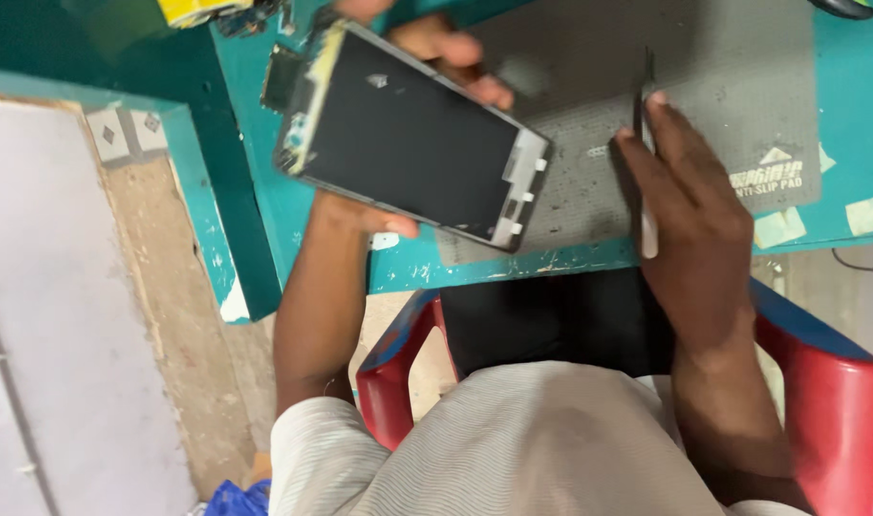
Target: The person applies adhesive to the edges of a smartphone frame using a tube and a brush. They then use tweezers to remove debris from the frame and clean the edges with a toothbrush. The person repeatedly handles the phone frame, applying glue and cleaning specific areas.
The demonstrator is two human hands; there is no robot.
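Our left hand [398, 134] clasps the phone [412, 139] over the worktop's [255, 191] front edge; our right hand [689, 205] pinches a pry tool [644, 153]. We judge prying comes next, needing a steady seam.

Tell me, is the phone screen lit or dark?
Dark: the phone in the left hand shows a plain black panel, no glow.

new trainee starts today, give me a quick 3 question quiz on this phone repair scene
1. True or false: the left hand holds the phone frame above the table edge.
2. What does the right hand grip? A) a thin flat tool B) a screwdriver C) a brush
3. What grey thing lies on the teal table?

Key: 1 true. 2 A, the thin tool. 3 the grey mat.
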